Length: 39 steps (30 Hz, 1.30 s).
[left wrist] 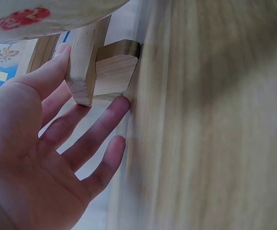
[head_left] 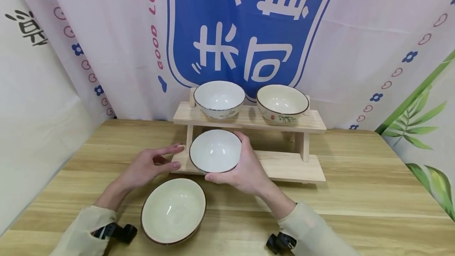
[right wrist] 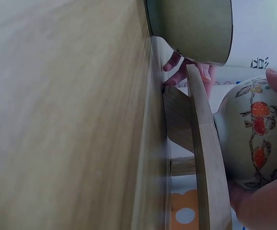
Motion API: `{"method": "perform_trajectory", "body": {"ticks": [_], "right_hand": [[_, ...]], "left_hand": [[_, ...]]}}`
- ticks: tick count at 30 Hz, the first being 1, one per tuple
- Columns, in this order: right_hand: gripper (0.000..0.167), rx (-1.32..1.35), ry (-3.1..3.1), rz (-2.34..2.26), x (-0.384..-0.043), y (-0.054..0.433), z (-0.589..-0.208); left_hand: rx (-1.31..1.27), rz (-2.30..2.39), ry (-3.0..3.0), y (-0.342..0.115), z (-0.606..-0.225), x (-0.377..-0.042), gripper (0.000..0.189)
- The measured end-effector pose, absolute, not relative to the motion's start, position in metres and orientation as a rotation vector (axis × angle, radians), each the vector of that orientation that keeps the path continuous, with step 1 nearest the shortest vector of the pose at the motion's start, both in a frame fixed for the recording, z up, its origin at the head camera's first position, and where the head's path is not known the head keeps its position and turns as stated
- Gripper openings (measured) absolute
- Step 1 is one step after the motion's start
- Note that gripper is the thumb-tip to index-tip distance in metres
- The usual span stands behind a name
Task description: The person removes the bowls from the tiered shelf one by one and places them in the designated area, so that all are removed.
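Bowl (head_left: 215, 151) — between right fingers (head_left: 245, 140) and thumb (head_left: 218, 177), at lower shelf (head_left: 291, 165)

A cream fabric left sleeve (head_left: 79, 232) and matching right sleeve (head_left: 316, 232); small black left wrist camera (head_left: 125, 233), black right wrist camera (head_left: 273, 244).

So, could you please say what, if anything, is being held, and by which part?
At the lower shelf, the right hand holds the white bowl by its right side; the left hand appears only to touch the shelf.
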State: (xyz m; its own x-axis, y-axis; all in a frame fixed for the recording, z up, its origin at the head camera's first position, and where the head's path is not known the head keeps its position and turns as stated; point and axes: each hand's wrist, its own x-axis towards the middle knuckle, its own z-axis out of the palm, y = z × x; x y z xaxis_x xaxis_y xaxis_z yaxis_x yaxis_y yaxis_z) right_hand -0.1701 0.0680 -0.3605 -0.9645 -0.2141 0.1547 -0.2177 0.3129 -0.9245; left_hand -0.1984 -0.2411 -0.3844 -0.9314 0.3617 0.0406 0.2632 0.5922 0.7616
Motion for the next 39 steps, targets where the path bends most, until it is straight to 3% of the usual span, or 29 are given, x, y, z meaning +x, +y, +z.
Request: {"method": "perform_trajectory", "body": {"ticks": [39], "right_hand": [[0.127,0.655,-2.532,1.802,-0.127,0.11,-0.35]], "left_hand": [[0.53,1.254,2.704,-0.241,-0.384,-0.197,0.052]]}}
